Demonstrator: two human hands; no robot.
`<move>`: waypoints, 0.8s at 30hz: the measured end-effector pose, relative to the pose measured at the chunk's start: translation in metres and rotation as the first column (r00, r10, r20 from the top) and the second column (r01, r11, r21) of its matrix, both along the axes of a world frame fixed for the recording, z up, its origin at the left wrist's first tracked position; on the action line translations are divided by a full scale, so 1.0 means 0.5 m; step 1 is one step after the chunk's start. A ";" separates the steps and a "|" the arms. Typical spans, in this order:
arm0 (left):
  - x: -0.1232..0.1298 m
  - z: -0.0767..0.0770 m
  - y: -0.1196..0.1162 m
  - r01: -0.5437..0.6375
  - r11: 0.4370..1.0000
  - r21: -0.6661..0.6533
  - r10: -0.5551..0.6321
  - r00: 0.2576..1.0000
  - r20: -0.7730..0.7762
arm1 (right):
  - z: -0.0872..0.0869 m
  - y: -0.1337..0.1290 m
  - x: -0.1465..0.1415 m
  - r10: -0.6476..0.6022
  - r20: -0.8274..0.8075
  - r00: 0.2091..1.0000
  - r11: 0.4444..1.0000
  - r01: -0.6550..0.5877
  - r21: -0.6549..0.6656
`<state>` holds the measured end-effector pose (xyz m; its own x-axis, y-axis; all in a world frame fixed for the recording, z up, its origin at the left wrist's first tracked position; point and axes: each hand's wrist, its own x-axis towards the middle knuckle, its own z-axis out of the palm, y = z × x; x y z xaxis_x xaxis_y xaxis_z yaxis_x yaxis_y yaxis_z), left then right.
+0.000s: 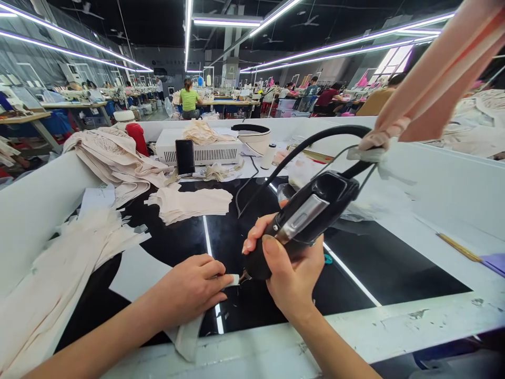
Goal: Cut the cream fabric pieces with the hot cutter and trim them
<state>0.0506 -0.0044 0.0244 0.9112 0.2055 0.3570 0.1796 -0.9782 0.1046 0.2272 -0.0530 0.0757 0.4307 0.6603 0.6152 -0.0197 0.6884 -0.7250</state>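
Note:
My right hand (292, 263) is wrapped around a black corded hand tool (303, 216) with a silver lever and a small metal tip pointing down-left. Pink fabric strips (418, 89) are knotted to its upper end, by the cable. My left hand (193, 289) rests low over the glossy black board, its fingers pinching a pale fabric piece (235, 280). The tool's tip meets or nearly meets the edge of this piece. Pale cloth (188, 337) hangs below my left wrist to the table edge; whether it is the same piece is hidden.
Pale fabric stacks lie at left (71, 258) and beyond my hands (189, 202). At the back stand a phone (185, 156), a white vented box (201, 152) and a round tub (252, 139). A yellow-handled tool (457, 246) lies right. White walls (450, 173) border the table; people work beyond.

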 end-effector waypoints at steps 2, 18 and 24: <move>0.000 0.003 -0.001 0.001 1.000 -0.021 -0.001 1.000 0.006 | -0.001 -0.001 -0.003 -0.005 0.004 1.000 1.000 0.005 -0.003; -0.021 0.009 -0.009 0.046 0.988 0.148 -0.063 0.992 0.112 | 0.002 -0.007 -0.006 -0.035 0.018 0.999 0.999 0.035 -0.015; -0.031 0.009 -0.019 -0.017 0.989 0.147 0.014 1.000 0.023 | 0.001 -0.007 -0.005 -0.047 0.014 0.999 0.999 0.048 -0.025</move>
<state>0.0349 -0.0141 0.0290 0.9001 0.1633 0.4040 0.1941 -0.9803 -0.0364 0.2245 -0.0567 0.0765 0.4538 0.6549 0.6044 0.0223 0.6696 -0.7424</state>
